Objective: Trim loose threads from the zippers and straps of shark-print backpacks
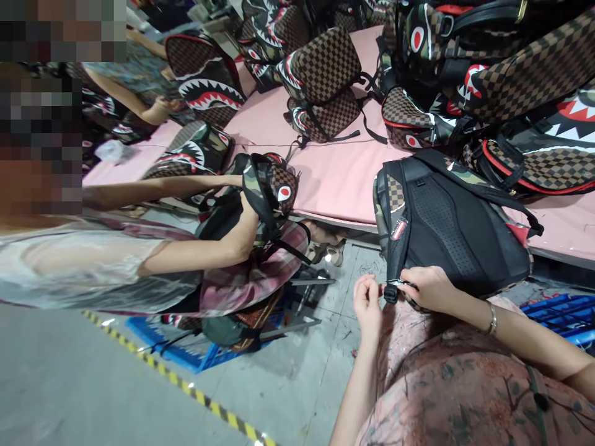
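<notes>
A backpack (446,217) rests on the table's edge and my lap, its black padded back and shoulder straps facing up. My right hand (430,288) is closed around small thread snips (395,282), whose thin metal blades lie across the lower end of a black strap (395,254). A black buckle (390,294) sits at that strap end. My left hand (368,296) is just left of the buckle with thumb and fingers pinched together; what lies between them is too small to make out. A red-and-white tag (398,229) shows on the strap.
Several checkered shark-mouth backpacks (320,65) cover parts of the pink table (325,179). To my left a co-worker's arms (199,254) handle another backpack (281,186). Blue crates (562,316) stand on the floor at both sides. Yellow-black tape (176,381) crosses the floor.
</notes>
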Demonstrator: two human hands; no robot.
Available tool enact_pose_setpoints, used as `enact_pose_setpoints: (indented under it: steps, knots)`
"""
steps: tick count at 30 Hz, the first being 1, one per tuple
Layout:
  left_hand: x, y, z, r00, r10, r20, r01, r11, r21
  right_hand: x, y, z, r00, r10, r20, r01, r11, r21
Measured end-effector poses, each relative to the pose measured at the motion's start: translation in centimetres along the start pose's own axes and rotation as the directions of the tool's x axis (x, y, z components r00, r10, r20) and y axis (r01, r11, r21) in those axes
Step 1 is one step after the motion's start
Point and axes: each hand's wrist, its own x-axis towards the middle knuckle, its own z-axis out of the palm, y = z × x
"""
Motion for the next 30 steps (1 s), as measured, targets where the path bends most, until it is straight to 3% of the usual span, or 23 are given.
enact_pose_setpoints:
  steps: [2, 4, 6, 8, 12, 15, 19, 22, 24, 26, 30]
  knots:
    - [0.1, 0.0, -0.2, 0.982, -0.172, 0.077, 0.184, 0.965, -0.189, 0.3, 0.5, -0.3, 0.994, 0.098, -0.056, -0.086, 0.98, 0.181]
    - [0.1, 0.0, -0.5, 0.955, -0.23, 0.188, 0.267, 0.942, -0.201, 0.6, 1.1, -0.7, 0.973, 0.22, -0.07, -0.184, 0.923, 0.338]
    - [-0.1, 0.2, -0.7, 0.935, -0.211, 0.286, 0.237, 0.97, -0.06, 1.1, 1.7, -0.8, 0.95, 0.311, -0.039, -0.269, 0.874, 0.405]
    - [-0.4, 0.7, -0.7, 0.932, -0.152, 0.33, 0.131, 0.988, 0.085, 1.7, 1.9, -0.6, 0.934, 0.356, 0.005, -0.324, 0.843, 0.429]
    - [-1.0, 2.6, 0.1, 0.98, 0.041, 0.193, -0.062, 0.993, 0.101, 3.6, 0.6, -0.5, 0.951, 0.283, 0.126, -0.3, 0.74, 0.602]
    - [-0.7, 3.9, 1.4, 0.994, 0.054, 0.093, -0.049, 0.997, -0.055, 5.7, -1.4, -1.8, 0.971, 0.234, 0.045, -0.192, 0.656, 0.73]
    - [0.1, 4.4, 3.1, 0.99, 0.123, -0.063, -0.131, 0.983, -0.129, 8.2, -3.0, -4.4, 0.942, 0.199, -0.27, -0.016, 0.83, 0.558]
    - [0.3, 4.6, 3.6, 0.979, 0.143, -0.147, -0.155, 0.985, -0.072, 8.9, -3.2, -5.6, 0.947, 0.144, -0.287, -0.005, 0.9, 0.435]
    - [0.2, 4.9, 3.5, 0.989, 0.069, -0.132, -0.082, 0.992, -0.097, 8.7, -3.0, -6.0, 0.961, 0.123, -0.247, -0.001, 0.897, 0.441]
    - [0.2, 5.4, 3.3, 0.995, -0.084, -0.059, 0.066, 0.964, -0.257, 8.3, -2.6, -6.2, 0.969, 0.113, -0.22, 0.006, 0.878, 0.479]
    - [0.9, 5.3, 2.6, 0.926, -0.332, 0.178, 0.371, 0.721, -0.586, 6.9, -0.4, -5.8, 0.961, 0.092, -0.26, 0.041, 0.885, 0.464]
